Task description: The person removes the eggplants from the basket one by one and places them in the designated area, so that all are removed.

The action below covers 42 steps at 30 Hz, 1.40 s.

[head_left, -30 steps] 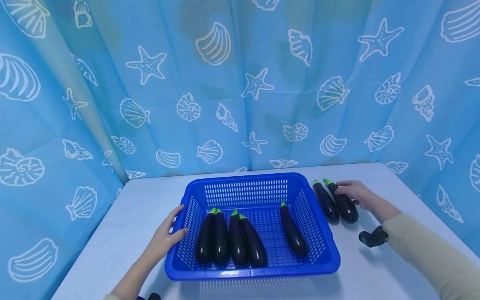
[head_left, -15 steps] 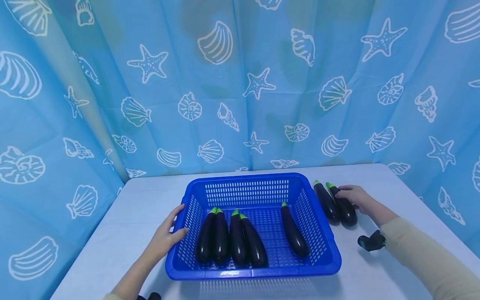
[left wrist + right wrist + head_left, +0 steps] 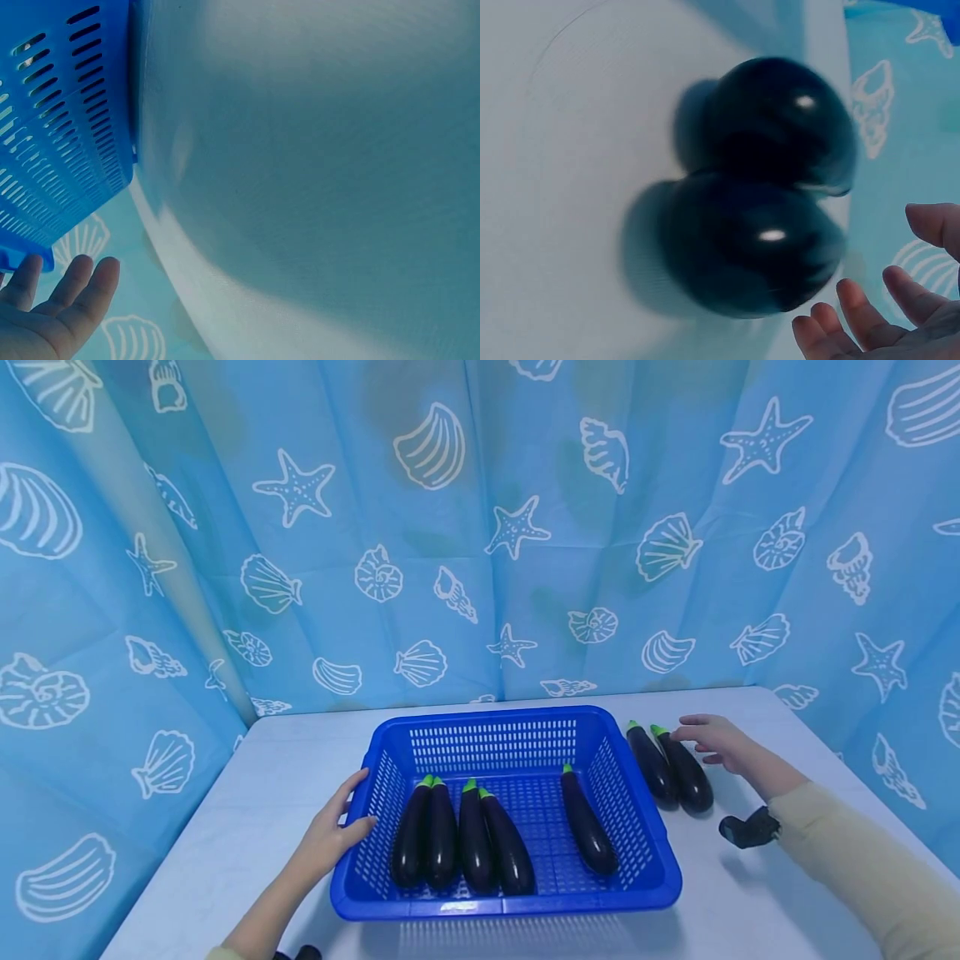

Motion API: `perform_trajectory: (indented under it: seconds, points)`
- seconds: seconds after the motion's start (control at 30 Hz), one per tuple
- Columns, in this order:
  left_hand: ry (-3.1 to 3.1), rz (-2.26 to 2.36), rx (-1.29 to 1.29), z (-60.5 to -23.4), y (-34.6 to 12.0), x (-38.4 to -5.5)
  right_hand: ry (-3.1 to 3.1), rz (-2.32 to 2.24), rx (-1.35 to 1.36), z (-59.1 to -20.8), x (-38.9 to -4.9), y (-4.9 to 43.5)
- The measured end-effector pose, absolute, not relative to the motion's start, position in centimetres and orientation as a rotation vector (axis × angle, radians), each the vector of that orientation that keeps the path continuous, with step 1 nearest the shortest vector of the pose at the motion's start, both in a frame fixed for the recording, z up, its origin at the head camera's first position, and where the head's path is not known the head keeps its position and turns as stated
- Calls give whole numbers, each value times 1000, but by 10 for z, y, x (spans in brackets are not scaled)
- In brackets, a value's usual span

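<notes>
A blue perforated plastic basket (image 3: 506,906) stands on the white table with several dark eggplants (image 3: 588,827) lying in it. At its left rim is my left hand (image 3: 330,835), thumb and forefinger over the edge; in the left wrist view the other fingers (image 3: 94,300) spread loosely beneath the rim. My right hand (image 3: 716,742) hovers beside the green-stemmed end of an eggplant (image 3: 686,772), its fingers relaxed and holding nothing. Touching that eggplant lies another eggplant (image 3: 651,768), right of the basket. The right wrist view shows the rounded ends of this pair, with the fingertips nearby.
A light-blue curtain (image 3: 480,560) with white shell and starfish prints hangs behind the table (image 3: 285,760) and along its sides. A dark wrist device (image 3: 750,828) sticks out below my right cuff. In the basket, one eggplant lies apart at the right, the others together at the left.
My right hand has lifted slightly off the rightmost eggplant and its fingers have come away, after shifting that eggplant a little. The left hand and basket stay put.
</notes>
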State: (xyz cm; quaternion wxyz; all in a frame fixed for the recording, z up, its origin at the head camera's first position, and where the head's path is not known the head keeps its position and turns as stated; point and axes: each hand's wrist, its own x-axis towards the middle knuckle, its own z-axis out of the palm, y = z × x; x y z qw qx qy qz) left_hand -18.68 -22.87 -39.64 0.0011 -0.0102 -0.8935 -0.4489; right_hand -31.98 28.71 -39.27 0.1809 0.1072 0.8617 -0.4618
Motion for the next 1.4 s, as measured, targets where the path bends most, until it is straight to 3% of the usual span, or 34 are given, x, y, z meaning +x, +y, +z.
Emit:
perform_trajectory:
  seconds: [0.7, 1.4]
  points:
    - [-2809, -1425, -40, -394, -229, -185, 2547, -1330, -42, -324, -298, 239]
    - [-2809, -1426, -62, -394, -229, -185, 2498, -1343, -113, -292, -281, 178]
